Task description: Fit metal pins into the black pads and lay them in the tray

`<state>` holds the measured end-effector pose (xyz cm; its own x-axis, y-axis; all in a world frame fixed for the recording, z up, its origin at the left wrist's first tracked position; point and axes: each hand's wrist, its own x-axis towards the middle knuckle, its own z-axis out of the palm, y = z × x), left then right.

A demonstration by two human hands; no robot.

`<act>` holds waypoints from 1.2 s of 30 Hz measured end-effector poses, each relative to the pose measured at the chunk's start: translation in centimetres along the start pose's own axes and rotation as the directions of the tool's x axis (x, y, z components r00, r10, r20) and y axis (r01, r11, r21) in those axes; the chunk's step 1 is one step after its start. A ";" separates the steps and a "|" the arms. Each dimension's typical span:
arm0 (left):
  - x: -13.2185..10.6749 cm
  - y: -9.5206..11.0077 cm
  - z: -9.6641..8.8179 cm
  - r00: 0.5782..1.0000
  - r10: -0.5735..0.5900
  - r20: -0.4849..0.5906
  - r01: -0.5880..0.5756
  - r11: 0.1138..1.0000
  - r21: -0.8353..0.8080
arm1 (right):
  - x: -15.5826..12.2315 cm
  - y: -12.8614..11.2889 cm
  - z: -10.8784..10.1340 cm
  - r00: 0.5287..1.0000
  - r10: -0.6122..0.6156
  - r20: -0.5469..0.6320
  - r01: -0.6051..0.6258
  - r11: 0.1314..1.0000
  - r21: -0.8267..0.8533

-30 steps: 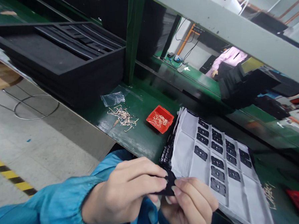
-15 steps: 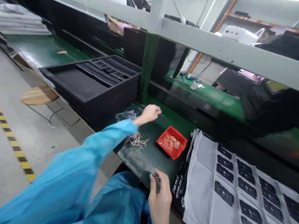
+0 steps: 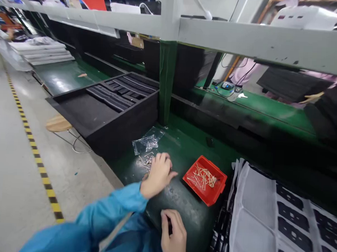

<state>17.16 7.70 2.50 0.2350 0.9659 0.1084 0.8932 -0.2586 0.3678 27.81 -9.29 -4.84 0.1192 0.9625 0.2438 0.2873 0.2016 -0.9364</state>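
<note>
My left hand (image 3: 158,174) is low over a loose pile of small pale pin-like pieces (image 3: 144,161) on the green bench. Its fingers bend downward and the thumb stands apart; the hand covers part of the pile. Close to the bench's front edge, my right hand (image 3: 174,233) has thumb and forefinger pinched together. Whatever is between those fingertips is too small to make out. A red tray (image 3: 192,184) holding more of the pale pieces (image 3: 204,176) sits to the right of my left hand.
A clear plastic bag (image 3: 148,140) lies behind the pile, beside a big black foam box (image 3: 123,129). Farther back is a small dark piece (image 3: 210,142). White sheets with black cut-outs (image 3: 256,209) are stacked at right. A green post (image 3: 166,82) rises behind the bench.
My left hand has come back from the rear of the bench to the pile. The small dark piece now shows at the rear. The view has shifted; the right hand stays pinched.
</note>
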 end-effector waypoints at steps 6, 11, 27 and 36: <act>-4.8 0.4 4.3 0.983 -0.089 -0.160 0.079 0.995 -0.068 | 0.6 -0.7 -1.3 0.979 0.197 0.053 -0.202 0.974 0.107; -3.9 -1.9 2.2 0.954 0.187 -0.235 -0.240 0.945 -0.221 | 3.4 -2.0 -2.1 0.903 0.429 0.000 -0.413 0.869 0.271; -5.1 -3.3 -0.5 0.808 0.462 -0.367 -0.589 0.652 -0.478 | 8.5 -5.3 -1.0 0.799 0.516 0.310 -0.576 0.508 0.640; -7.7 -1.0 -3.3 0.985 0.124 -0.116 -0.166 0.542 -0.824 | 7.6 -5.0 -0.4 0.895 0.439 0.084 -0.411 0.736 0.538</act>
<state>13.23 0.52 4.38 0.2979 0.9185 0.2601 0.1298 -0.3089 0.9422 27.66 -3.08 1.74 0.1531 0.9647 -0.2141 -0.3490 -0.1499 -0.9250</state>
